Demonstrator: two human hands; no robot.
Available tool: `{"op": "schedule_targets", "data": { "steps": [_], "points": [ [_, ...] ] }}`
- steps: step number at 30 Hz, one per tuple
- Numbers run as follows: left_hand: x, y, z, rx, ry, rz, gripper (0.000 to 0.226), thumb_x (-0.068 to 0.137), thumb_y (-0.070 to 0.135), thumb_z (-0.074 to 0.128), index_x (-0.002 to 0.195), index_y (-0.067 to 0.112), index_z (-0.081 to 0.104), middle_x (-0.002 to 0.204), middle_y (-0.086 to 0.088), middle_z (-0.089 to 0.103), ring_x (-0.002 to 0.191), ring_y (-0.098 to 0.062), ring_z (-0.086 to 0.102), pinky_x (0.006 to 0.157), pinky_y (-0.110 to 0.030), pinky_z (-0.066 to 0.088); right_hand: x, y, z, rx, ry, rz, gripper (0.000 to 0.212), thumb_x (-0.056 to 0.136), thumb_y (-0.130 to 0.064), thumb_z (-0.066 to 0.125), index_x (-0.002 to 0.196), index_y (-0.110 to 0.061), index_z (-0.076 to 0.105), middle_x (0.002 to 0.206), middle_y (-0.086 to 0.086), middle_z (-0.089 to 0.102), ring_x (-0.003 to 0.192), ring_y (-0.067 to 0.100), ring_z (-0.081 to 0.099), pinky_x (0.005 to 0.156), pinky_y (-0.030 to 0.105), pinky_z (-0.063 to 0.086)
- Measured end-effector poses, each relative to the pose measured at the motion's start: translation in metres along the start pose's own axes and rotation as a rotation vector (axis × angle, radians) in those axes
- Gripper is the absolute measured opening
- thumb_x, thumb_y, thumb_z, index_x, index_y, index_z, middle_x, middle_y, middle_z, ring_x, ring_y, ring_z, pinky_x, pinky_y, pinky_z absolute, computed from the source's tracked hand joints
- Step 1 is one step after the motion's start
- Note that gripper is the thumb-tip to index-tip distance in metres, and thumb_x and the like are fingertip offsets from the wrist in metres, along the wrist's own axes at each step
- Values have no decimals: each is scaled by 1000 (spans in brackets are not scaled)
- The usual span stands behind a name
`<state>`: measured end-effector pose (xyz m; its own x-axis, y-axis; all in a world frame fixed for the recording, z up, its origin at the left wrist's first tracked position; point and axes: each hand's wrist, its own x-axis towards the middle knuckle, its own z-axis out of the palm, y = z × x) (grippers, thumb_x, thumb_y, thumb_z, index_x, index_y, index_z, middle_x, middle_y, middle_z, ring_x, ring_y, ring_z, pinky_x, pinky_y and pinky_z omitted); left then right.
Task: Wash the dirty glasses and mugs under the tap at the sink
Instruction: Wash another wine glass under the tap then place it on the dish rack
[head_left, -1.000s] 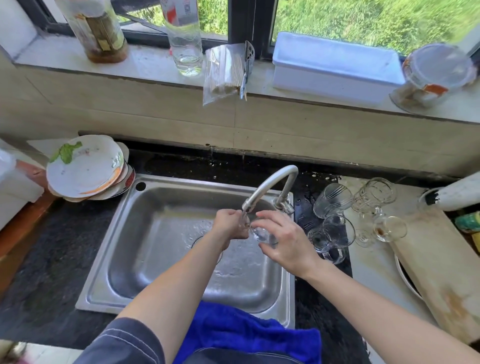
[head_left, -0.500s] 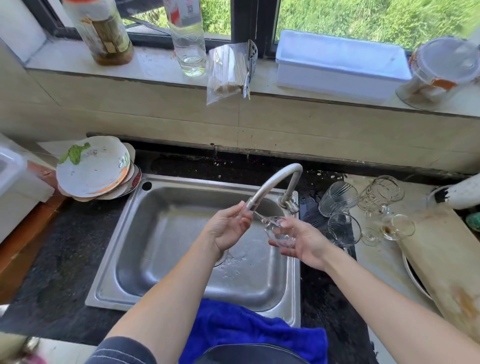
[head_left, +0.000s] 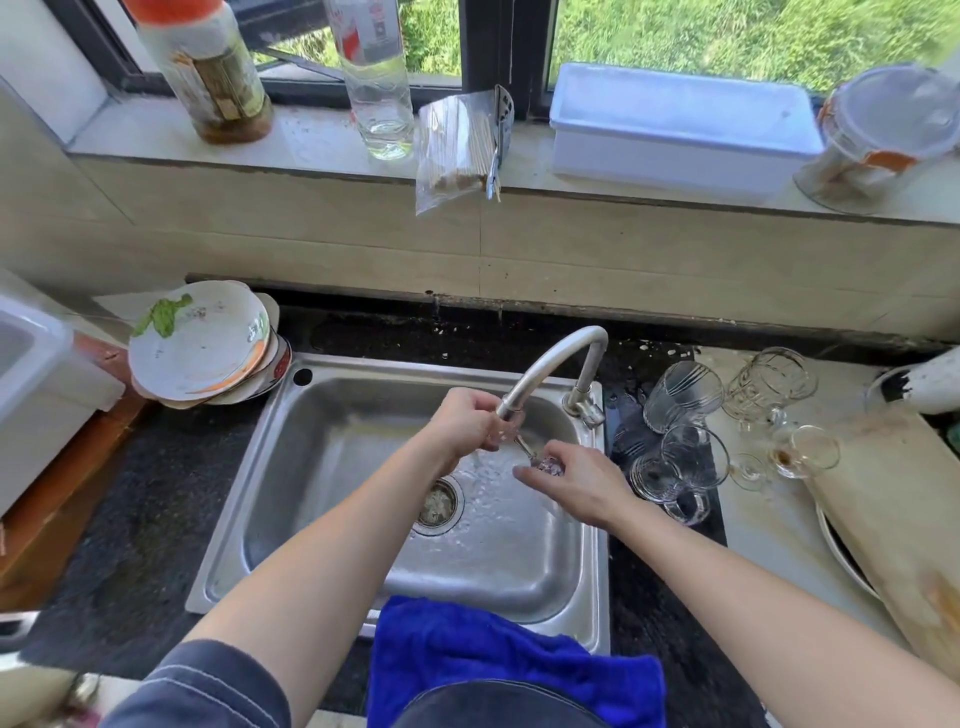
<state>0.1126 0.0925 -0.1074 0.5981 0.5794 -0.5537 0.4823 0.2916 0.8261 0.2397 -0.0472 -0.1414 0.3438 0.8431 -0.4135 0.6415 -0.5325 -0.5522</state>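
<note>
One small stemmed glass (head_left: 524, 452) is held tilted over the sink (head_left: 322, 467), just under the spout of the single curved tap (head_left: 550, 364), with water spread across the basin floor around the one drain (head_left: 439, 504). The glass's bowl end is wrapped by the curled fingers of the left hand (head_left: 470, 423), and its foot is pinched by the fingertips of the right hand (head_left: 576, 486); most of the glass is hidden by the two hands. Nearest of all, one blue cloth (head_left: 498, 660) is draped over the sink's near rim. To the right of the sink, six more glass vessels can be counted on the counter (head_left: 769, 540), though they overlap: three clear mugs (head_left: 675, 457) close to the basin, one cut-glass mug (head_left: 769, 382) farther right, and two stemmed glasses (head_left: 800, 452), one with brown dregs. Right of these, one worn cutting board (head_left: 893, 509) lies over a plate's edge. To the left of the sink, a tilted stack of dirty plates (head_left: 202, 345) is seen, its number unclear. Farthest off, on the windowsill (head_left: 322, 150), two bottles (head_left: 208, 67), one bag of sticks (head_left: 457, 145), one white lidded box (head_left: 675, 124) and one lidded tub (head_left: 878, 135) are lined up.
</note>
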Motion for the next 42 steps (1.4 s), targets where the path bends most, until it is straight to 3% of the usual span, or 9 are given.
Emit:
{"op": "schedule_targets", "data": {
  "steps": [4, 9, 12, 17, 22, 27, 30, 37, 42],
  "points": [
    [2, -7, -18, 199, 246, 41, 14, 83, 19, 67, 76, 11, 76, 70, -6, 66, 65, -15, 50, 62, -28, 40, 15, -18, 8, 45, -11, -72, 9, 86, -37, 57, 87, -30, 62, 86, -8, 64, 84, 19, 59, 71, 35, 46],
    [-11, -31, -51, 220, 548, -16, 26, 85, 22, 58, 72, 3, 69, 66, -7, 62, 65, -20, 50, 63, -31, 41, 39, -47, 22, 158, 14, -3, 39, 93, -45, 47, 75, -15, 64, 79, 2, 70, 79, 26, 64, 72, 40, 49],
    [-23, -46, -57, 306, 547, -49, 26, 85, 21, 57, 68, 5, 67, 70, -14, 67, 66, -22, 50, 62, -30, 41, 52, -61, 30, 295, -3, -26, 27, 92, -39, 57, 82, -16, 67, 85, 5, 67, 88, 27, 62, 81, 40, 50],
    [-37, -53, -42, 459, 488, -98, 20, 87, 17, 55, 81, 6, 70, 88, -14, 72, 87, -30, 64, 75, -34, 50, 52, -64, 32, 404, 20, -24, 21, 87, -28, 69, 87, -6, 69, 90, 11, 68, 90, 27, 64, 84, 40, 51],
    [-43, -36, -4, 613, 409, -55, 22, 88, 19, 53, 91, 6, 70, 92, -15, 71, 92, -33, 63, 78, -35, 52, 26, -42, 16, 310, 90, -79, 32, 86, -32, 69, 58, -24, 57, 55, -11, 55, 59, 15, 54, 55, 31, 36],
    [-53, -12, 41, 784, 283, 93, 23, 89, 19, 49, 94, 7, 68, 92, -13, 71, 90, -33, 63, 76, -38, 52, -23, -9, -15, 415, 208, 7, 27, 85, -30, 72, 67, -11, 67, 65, 6, 66, 66, 25, 61, 63, 37, 47],
    [-59, 6, 69, 888, 190, 207, 24, 90, 21, 46, 96, 11, 67, 95, -10, 70, 90, -31, 63, 76, -38, 53, -64, 9, -38, 471, 336, 33, 21, 85, -28, 72, 69, -16, 67, 67, 2, 66, 66, 19, 59, 68, 40, 49],
    [-86, 57, 157, 1016, -58, 613, 22, 88, 19, 48, 91, 11, 68, 92, -9, 71, 87, -30, 63, 71, -32, 49, -183, 51, -100, 527, 759, 188, 35, 86, -28, 71, 57, -12, 64, 54, -7, 59, 53, 10, 54, 58, 36, 43],
    [-116, 85, 235, 1050, -203, 769, 18, 87, 19, 49, 85, 12, 66, 84, -12, 67, 81, -33, 63, 66, -31, 48, -277, 88, -134, 494, 1029, 327, 29, 85, -34, 71, 77, -6, 75, 79, 11, 74, 81, 27, 68, 77, 42, 52]
  ]
}}
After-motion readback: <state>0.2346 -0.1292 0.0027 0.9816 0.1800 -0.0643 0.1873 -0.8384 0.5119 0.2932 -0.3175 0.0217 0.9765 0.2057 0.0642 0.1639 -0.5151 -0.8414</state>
